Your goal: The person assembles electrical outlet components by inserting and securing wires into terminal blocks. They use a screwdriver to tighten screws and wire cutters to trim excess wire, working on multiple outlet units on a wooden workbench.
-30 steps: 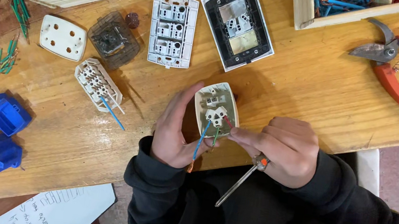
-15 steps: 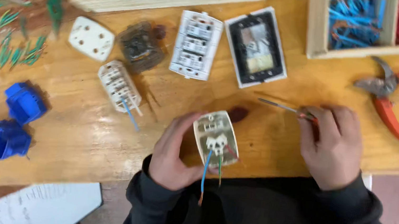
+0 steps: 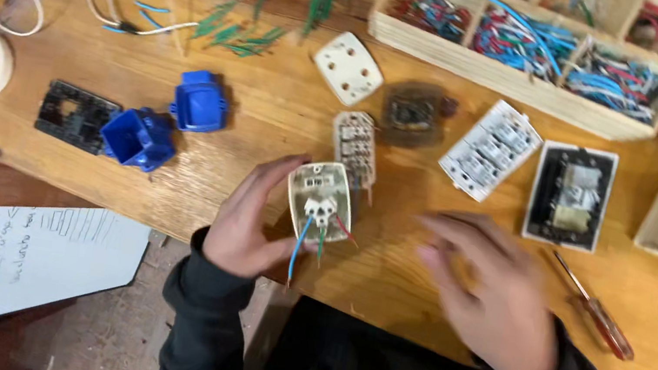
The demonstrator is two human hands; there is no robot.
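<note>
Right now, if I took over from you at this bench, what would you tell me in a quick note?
Left hand holds the cream socket, back side up, at the table edge. Blue, green and red wires already sit in its terminals. Right hand is empty and blurred over the table. The screwdriver lies just right of it. Whether the terminal screws are tight cannot be seen, so check them. The socket looks unfinished, with no cover fitted.

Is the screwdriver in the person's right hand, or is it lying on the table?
It lies on the table. The screwdriver rests flat on the wood beside the right hand, which is open and blurred, with nothing in it.
</note>
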